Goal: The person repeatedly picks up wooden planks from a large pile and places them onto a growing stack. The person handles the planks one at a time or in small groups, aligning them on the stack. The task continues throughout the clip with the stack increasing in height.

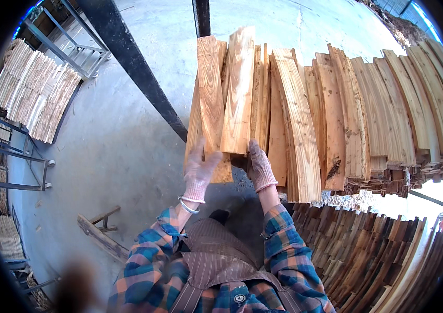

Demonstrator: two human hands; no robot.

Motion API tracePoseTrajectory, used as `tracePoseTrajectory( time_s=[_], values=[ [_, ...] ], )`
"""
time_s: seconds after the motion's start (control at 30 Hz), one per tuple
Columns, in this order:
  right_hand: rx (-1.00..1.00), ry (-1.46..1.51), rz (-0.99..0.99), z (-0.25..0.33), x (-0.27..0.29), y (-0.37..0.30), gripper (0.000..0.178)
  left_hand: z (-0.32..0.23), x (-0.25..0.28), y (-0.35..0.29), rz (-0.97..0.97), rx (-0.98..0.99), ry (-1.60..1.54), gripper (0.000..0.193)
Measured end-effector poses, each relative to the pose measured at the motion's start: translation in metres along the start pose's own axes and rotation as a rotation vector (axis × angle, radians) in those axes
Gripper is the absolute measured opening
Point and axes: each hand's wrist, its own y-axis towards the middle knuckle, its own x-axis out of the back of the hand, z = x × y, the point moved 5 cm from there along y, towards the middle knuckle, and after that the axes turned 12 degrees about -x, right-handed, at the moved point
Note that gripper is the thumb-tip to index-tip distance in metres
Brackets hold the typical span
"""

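Both my hands wear pale, dusty knit gloves and reach to the near end of a row of wooden boards. A light-brown wooden board (239, 96) lies over its neighbours, its near end raised with a dark gap under it. My right hand (260, 164) grips this board at its near right corner; the thumb is hidden. My left hand (200, 167) is open, fingers and thumb apart, over the near part of another grained board (211, 99) just to the left. A knotty board (299, 120) slants to the right of my right hand.
The stack of boards (404, 109) continues far right. Darker boards (367, 245) stand in rows at lower right. A black metal post (138, 68) crosses at upper left. A wooden trestle (104, 235) stands on the concrete floor (112, 172). More stacked boards (36, 91) and metal racks are at left.
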Motion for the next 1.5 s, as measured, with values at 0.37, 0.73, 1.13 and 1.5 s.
tracePoseTrajectory(
  time_s=[0.37,0.73,1.13,1.5],
  values=[
    [-0.173,-0.05,-0.268,-0.004,-0.034,-0.013,0.045,0.054,0.077,0.001,-0.245,0.148,-0.08,0.067],
    [-0.256,-0.035,-0.092,-0.036,-0.04,-0.064,0.043,0.036,0.08,0.004,0.238,0.269,0.223,0.063],
    [-0.179,-0.098,-0.277,-0.055,-0.022,-0.033,0.052,0.123,0.078,0.012,0.218,0.611,-0.571,0.07],
    [-0.153,-0.277,-0.314,0.012,-0.049,-0.056,0.071,0.088,0.083,0.034,0.356,0.613,-0.518,0.09]
  ],
)
